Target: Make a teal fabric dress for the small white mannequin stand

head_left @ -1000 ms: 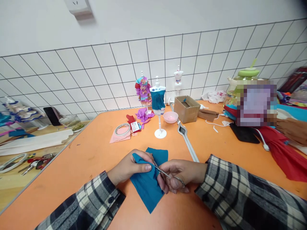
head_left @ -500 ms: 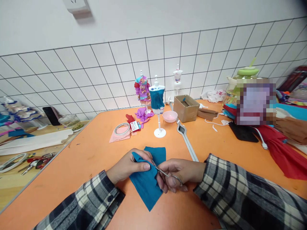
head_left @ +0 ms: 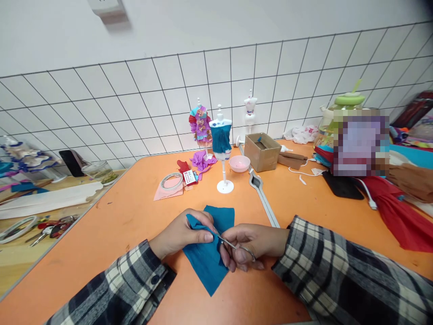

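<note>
A sheet of teal crepe paper [head_left: 207, 266] is pinched, partly folded, between the thumb and fingers of my left hand [head_left: 187, 232]. My right hand [head_left: 252, 246] is closed around a small pair of metal scissors [head_left: 248, 253], with a finger loop showing by the thumb. Their blades point left and meet the paper's edge near my left fingertips; the tips are partly hidden by paper. Beyond both hands stands a small white mannequin [head_left: 220, 155] dressed in a teal wrap.
Behind are a ruffled purple mannequin [head_left: 202, 126], a bare white mannequin [head_left: 250, 108], a pink bowl [head_left: 240, 164] and a cardboard box [head_left: 261, 155]. A tape roll [head_left: 171, 182] lies left, a grey strap-like piece [head_left: 265, 201] right. A blurred-out phone-like screen [head_left: 360, 144] stands at right.
The scissor blades look closer together on the paper, and the cut edge has shifted slightly. Both hands stay almost in place; the view has tilted a little.
</note>
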A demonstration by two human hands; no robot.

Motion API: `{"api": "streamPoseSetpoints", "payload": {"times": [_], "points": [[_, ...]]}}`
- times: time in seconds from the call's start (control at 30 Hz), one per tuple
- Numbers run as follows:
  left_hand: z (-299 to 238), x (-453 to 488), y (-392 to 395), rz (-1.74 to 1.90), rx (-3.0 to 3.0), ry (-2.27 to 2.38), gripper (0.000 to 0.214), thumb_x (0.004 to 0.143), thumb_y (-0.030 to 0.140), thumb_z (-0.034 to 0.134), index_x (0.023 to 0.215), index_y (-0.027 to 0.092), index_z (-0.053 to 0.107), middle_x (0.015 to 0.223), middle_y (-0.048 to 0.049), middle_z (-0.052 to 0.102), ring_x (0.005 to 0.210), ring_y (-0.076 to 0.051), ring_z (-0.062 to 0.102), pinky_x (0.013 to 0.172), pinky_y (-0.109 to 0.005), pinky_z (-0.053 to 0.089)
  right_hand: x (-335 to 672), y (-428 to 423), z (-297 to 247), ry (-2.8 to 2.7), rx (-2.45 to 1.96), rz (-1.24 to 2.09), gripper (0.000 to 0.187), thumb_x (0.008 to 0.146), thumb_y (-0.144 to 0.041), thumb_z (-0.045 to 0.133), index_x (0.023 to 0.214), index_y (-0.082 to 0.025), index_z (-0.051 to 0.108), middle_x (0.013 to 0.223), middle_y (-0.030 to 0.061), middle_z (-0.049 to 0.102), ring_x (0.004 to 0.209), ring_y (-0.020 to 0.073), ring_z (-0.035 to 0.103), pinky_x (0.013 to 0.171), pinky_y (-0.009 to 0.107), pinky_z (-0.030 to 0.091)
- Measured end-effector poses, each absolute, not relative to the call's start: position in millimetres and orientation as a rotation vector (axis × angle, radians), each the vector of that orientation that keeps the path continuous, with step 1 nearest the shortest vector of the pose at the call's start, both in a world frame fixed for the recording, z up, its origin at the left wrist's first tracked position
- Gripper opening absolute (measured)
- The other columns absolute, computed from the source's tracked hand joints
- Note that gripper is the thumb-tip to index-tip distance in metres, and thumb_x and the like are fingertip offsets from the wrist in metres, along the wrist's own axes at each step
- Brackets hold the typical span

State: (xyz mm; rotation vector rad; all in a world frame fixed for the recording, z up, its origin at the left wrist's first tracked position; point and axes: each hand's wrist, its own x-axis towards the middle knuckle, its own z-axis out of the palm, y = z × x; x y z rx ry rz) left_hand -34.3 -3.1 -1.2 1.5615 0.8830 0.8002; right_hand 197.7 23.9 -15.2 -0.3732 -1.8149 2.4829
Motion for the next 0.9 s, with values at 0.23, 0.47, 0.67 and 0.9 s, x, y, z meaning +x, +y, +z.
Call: {"api": "streamPoseSetpoints", "payload": {"times": [0.23, 0.47, 0.67, 0.9], "points": [[2, -37, -3, 0.793, 1.599, 0.916, 0.024, 0.069, 0.037, 0.078, 0.079, 0.016, 0.074, 0.075, -0.0046, 0.066, 0.075, -0.018, 0.059, 0.068, -0.027, 0.046, 197, 23, -18, -1.681, -0.385, 2.52, 0.05, 0.066, -0.055, 0.074, 0.088, -0.013, 0.059, 0.077, 0.0004, 0.056, 0.053, 0.0045, 0.047, 0.034, 0.011, 0.034], [0, -31, -6, 0.848, 1.527, 0.92, 0.027, 0.067, 0.04, 0.079, 0.074, 0.015, 0.073, 0.071, -0.0037, 0.066, 0.071, -0.017, 0.058, 0.065, -0.026, 0.045, 196, 23, -18, -1.685, -0.349, 2.513, 0.047, 0.069, -0.052, 0.074, 0.091, -0.013, 0.06, 0.079, 0.0011, 0.057, 0.051, 0.0039, 0.045, 0.032, 0.011, 0.03], [-3, -27, -7, 0.889, 1.446, 0.922, 0.025, 0.065, 0.038, 0.08, 0.071, 0.015, 0.071, 0.069, -0.0026, 0.064, 0.069, -0.016, 0.056, 0.064, -0.027, 0.045, 193, 25, -14, -1.655, -0.332, 2.515, 0.049, 0.065, -0.052, 0.077, 0.083, -0.012, 0.057, 0.072, -0.0001, 0.058, 0.046, 0.0024, 0.042, 0.031, 0.011, 0.026], [-8, -28, -7, 0.867, 1.437, 0.872, 0.024, 0.066, 0.035, 0.081, 0.07, 0.014, 0.07, 0.067, -0.0012, 0.062, 0.068, -0.015, 0.055, 0.064, -0.026, 0.044, 195, 24, -14, -1.666, -0.36, 2.533, 0.05, 0.066, -0.055, 0.075, 0.083, -0.011, 0.059, 0.069, -0.0005, 0.059, 0.042, 0.0013, 0.039, 0.031, 0.011, 0.024]]}}
